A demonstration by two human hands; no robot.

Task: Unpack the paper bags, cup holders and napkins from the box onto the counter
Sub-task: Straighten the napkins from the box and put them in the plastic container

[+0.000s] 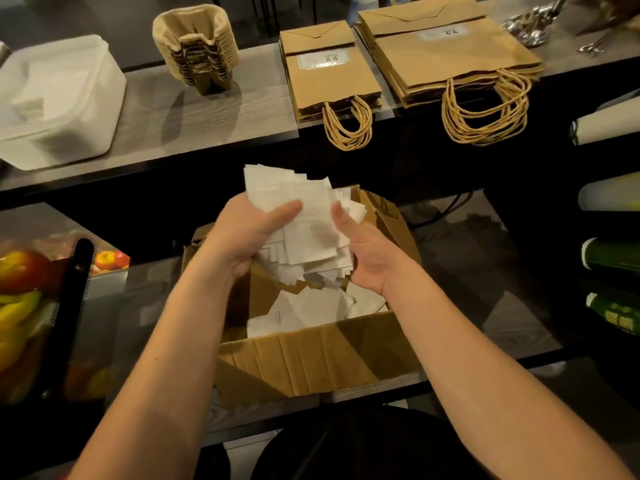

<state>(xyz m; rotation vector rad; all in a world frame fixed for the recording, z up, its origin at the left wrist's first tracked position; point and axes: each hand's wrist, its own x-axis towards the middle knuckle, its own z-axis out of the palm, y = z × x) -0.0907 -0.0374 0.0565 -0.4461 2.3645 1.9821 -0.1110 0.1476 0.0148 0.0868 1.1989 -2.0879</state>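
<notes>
Above the open box point(311, 355), the left hand point(247, 233) and right hand point(367, 251) both curl their fingers around a messy bunch of napkins point(304, 216); more white sheets, probably napkins, lie inside the box.

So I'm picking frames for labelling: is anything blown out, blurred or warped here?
Head view: the white container is overexposed; the napkins held in both hands are sharp; the counter edge bows from the wide lens; the fruit at the left is soft.
</notes>
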